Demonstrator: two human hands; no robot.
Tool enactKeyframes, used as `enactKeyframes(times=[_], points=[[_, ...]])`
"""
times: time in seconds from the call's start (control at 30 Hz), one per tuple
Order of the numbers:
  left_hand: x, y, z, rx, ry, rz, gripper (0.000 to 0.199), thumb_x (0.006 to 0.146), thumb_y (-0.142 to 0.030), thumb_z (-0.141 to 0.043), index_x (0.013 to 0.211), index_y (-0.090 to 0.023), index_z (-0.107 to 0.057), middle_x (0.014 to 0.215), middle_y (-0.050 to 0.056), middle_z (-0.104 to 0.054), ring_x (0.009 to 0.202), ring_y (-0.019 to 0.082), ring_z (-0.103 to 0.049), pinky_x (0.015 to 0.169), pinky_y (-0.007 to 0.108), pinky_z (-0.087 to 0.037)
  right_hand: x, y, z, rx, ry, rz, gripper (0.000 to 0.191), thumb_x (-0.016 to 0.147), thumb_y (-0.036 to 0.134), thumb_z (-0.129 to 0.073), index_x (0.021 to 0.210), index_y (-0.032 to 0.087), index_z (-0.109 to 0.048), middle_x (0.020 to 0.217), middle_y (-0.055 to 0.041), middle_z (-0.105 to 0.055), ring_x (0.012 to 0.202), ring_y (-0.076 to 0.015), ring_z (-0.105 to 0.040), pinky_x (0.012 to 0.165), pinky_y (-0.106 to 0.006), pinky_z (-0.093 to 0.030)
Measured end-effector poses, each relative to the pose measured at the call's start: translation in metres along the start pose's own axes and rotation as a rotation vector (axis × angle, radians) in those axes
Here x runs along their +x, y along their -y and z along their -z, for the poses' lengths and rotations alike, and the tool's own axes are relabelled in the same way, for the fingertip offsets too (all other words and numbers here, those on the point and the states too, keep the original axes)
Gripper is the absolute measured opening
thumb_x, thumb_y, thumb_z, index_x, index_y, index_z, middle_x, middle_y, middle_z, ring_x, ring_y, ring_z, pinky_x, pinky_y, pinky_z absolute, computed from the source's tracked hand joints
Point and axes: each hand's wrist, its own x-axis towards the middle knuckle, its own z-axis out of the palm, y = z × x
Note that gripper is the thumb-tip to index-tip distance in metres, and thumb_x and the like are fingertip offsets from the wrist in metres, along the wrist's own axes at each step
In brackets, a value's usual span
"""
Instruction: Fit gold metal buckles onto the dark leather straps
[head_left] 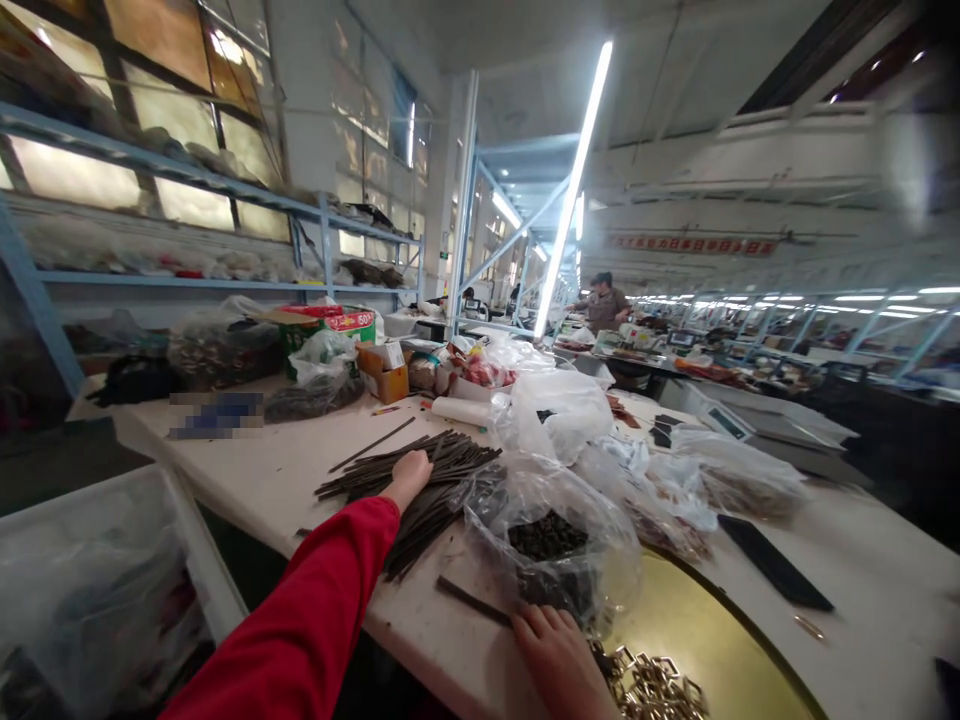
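My left hand (410,476), at the end of a red sleeve, reaches onto a pile of thin dark strips (450,468). Its fingers are curled together on the strips, and the fingertips are mostly hidden. Near the table's front edge, my right hand (559,655) has its fingers bent over the end of a single dark strip (472,600). Just beyond that hand stands an open clear plastic bag (600,520) with small black pieces (549,537) in it. Gold-coloured metal buckles (652,685) lie beside the right hand on a round gold tray (697,610).
A black flat slab (775,562) and a small gold piece (809,628) lie right of the tray. More plastic bags (555,410) and an orange box (384,370) crowd the table's back. A white bin (184,520) stands at left. A person (604,303) works far behind.
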Motion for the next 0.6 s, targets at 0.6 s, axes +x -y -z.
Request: enactKeyframes(times=[0.6], points=[[-0.079, -0.08, 0.076, -0.344, -0.176, -0.617, 0.016, 0.083, -0.023, -0.043, 0.094, -0.017, -0.052, 0.101, 0.008, -0.058, 0.101, 0.022, -0.052, 0.089, 0.032, -0.036, 0.01, -0.015, 0.063, 0.235, 0.092, -0.275, 0.018, 0.082, 0.017, -0.048, 0.095, 0.02, -0.061, 0.094, -0.0047, -0.062, 0.089, -0.0171, -0.055, 0.079, -0.028, -0.04]])
